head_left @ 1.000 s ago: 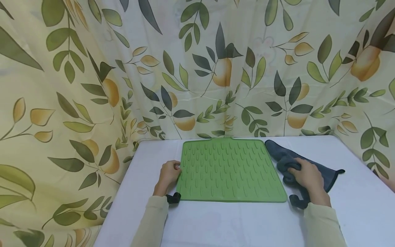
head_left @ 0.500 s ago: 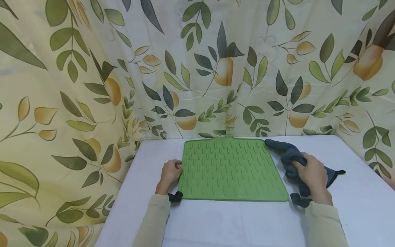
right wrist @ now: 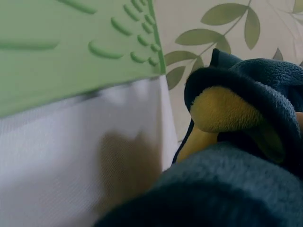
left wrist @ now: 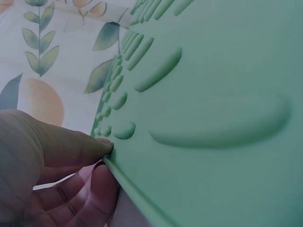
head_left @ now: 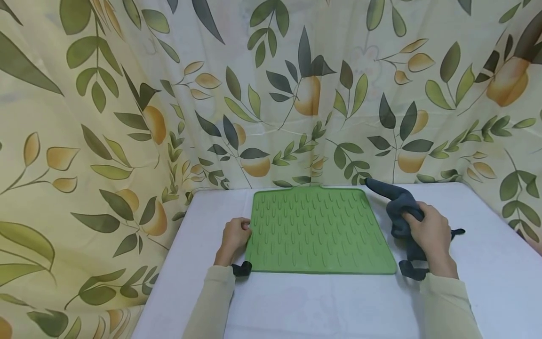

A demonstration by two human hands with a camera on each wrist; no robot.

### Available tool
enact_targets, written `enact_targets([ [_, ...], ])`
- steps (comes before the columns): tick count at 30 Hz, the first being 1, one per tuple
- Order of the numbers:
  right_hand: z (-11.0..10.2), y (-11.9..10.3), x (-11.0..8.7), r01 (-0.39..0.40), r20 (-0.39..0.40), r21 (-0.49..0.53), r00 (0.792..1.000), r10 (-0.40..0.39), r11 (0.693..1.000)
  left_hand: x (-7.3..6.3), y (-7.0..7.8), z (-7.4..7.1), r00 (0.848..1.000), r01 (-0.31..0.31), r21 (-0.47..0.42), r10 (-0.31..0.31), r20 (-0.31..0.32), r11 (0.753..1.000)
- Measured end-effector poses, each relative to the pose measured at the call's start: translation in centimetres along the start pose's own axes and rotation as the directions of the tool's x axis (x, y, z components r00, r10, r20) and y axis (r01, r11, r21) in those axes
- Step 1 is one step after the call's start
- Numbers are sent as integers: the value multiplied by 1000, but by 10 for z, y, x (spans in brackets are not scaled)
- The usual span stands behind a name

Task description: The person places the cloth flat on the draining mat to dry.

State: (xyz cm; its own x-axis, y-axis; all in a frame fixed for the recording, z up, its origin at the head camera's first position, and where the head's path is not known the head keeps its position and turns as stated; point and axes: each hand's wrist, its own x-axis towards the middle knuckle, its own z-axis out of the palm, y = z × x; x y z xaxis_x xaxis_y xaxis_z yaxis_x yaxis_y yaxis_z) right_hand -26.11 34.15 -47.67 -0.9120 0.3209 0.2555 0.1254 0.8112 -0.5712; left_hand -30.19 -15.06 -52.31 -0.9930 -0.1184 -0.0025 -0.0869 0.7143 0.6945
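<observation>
A green rubbery mat (head_left: 317, 230) with rows of raised ridges lies on the white-covered table. At its left edge my left hand (head_left: 235, 237) pinches the rim between thumb and fingers, as the left wrist view shows with the mat's rim (left wrist: 137, 194) at the thumb tip. To the right of the mat, my right hand (head_left: 432, 233) grips a bunched dark blue-grey cloth (head_left: 402, 209). One end of that cloth juts toward the table's back edge. In the right wrist view the cloth (right wrist: 270, 75) shows a yellow underside and hides most of the fingers.
The white tabletop (head_left: 322, 303) extends in front of the mat and to both sides. A curtain (head_left: 271, 117) with leaves and fruit hangs right behind the table and along its left side. Black straps (head_left: 242, 269) sit at both wrists.
My right hand has gathered up the cloth that lay spread on the table and lifted it slightly, shifting a little away from me. The left hand and the mat stay nearly where they were.
</observation>
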Motion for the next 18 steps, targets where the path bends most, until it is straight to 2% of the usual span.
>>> enact_targets([
  [10, -4, -17, -3, 56, -59, 60, 997, -52, 997, -2, 1, 0, 1000, -1, 2, 1, 9, 1000],
  [18, -8, -29, -5, 117, -152, 128, 984, -97, 985, -1, 1, -1, 1000, 4, 9, -4, 6, 1000],
])
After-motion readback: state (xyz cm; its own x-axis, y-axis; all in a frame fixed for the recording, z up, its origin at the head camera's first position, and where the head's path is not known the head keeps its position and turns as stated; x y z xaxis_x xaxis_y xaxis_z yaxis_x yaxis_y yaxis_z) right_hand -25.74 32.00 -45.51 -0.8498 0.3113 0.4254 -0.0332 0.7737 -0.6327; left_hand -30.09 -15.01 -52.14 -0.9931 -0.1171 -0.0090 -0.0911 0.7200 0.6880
